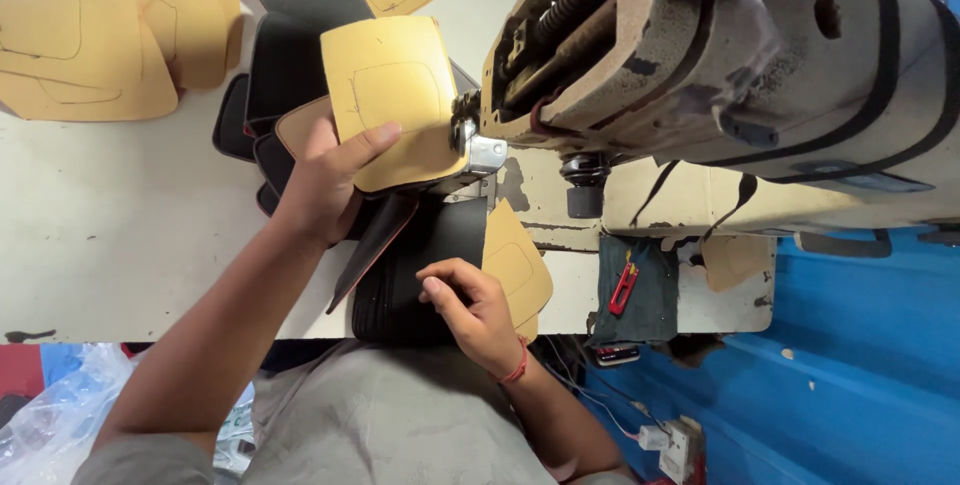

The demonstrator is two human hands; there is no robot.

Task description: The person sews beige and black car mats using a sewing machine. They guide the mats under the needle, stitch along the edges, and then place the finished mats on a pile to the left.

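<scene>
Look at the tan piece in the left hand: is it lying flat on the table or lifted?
Lifted. The left hand holds the tan piece tilted up at the sewing machine, above the black pieces.

The sewing machine head (720, 55) walls off the right of the bench (110, 225), tan cut pieces (90, 35) and stacked black panels (285, 75) crowd the far edge, while bare bench surface lies open left of the left hand (325, 180).
</scene>
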